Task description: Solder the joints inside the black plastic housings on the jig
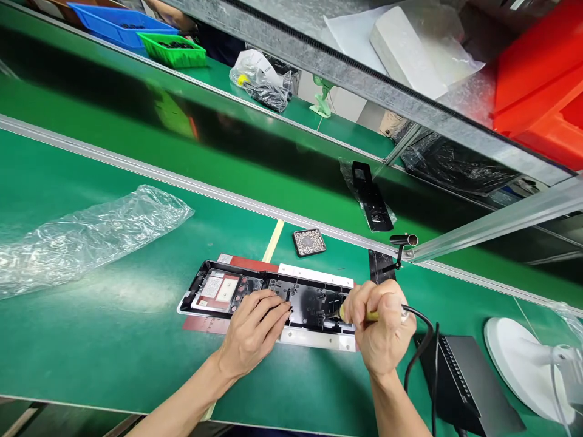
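A long black plastic housing (pixel 303 306) lies in a fixture with white side bars (pixel 319 340) on a reddish base plate (pixel 207 325). My left hand (pixel 252 328) rests on the housing near its middle, fingers stretched out and close together, fingertips touching the inside; its thumb is mostly hidden. In my right hand (pixel 382 318), closed in a fist, is a corded soldering iron with a yellow handle (pixel 372 316). Its tip points left and down into the housing's right part; exact contact is hard to see. Behind the fixture stands a small tray of tiny silver metal parts (pixel 310 242).
Clear plastic wrap (pixel 100 233) lies at left. A metal tube holder (pixel 403 241) stands behind my right hand. At right are a black device (pixel 469 379), black cords (pixel 432 358) and a white round base (pixel 523 364). A metal shelf (pixel 364 79) overhangs; a black panel (pixel 373 197) lies beyond the rail.
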Motion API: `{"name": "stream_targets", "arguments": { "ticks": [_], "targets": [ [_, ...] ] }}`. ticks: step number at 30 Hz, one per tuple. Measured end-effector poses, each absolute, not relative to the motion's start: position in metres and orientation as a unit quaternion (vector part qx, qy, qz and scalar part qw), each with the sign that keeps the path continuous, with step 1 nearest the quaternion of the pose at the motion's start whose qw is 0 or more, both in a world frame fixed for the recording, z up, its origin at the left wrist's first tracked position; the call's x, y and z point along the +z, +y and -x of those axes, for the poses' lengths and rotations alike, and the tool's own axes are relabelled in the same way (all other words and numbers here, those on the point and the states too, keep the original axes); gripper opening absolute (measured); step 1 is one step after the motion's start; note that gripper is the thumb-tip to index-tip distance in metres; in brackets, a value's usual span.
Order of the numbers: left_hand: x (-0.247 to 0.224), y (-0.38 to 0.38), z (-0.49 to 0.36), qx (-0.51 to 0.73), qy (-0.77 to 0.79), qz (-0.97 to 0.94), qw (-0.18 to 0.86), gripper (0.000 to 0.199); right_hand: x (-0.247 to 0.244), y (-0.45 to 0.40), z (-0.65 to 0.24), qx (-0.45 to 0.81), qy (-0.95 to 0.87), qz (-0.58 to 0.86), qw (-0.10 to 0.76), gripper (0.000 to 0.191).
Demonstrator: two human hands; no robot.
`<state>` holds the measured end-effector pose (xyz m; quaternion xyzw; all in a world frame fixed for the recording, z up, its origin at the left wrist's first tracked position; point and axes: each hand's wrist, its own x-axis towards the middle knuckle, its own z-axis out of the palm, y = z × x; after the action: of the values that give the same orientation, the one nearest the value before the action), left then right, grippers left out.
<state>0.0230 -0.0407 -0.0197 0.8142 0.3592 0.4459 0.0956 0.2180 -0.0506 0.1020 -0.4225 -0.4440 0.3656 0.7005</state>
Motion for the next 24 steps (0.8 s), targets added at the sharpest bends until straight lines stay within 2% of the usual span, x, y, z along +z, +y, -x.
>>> {"name": "stream_targets", "arguments": {
  "ticks": [7,12,17,24],
  "targets": [
    [-0.008,-0.041,-0.024,0.465,0.369,-0.793,0.136,0.030,0.097,-0.053,-0.217,0.352,-0.462,0.456,0.674,0.034],
    [0.021,-0.002,-0.024,0.361,0.398,-0.818,0.207,0.015,0.091,-0.050,-0.219,0.337,-0.470,0.464,0.671,0.035],
    [0.037,0.075,-0.042,0.241,0.411,-0.864,0.161,0.017,0.085,-0.050,-0.218,0.322,-0.476,0.448,0.685,0.034],
    [0.008,0.150,-0.090,0.195,0.392,-0.887,0.146,0.017,0.078,-0.052,-0.218,0.301,-0.471,0.431,0.709,0.033]
  ]
}}
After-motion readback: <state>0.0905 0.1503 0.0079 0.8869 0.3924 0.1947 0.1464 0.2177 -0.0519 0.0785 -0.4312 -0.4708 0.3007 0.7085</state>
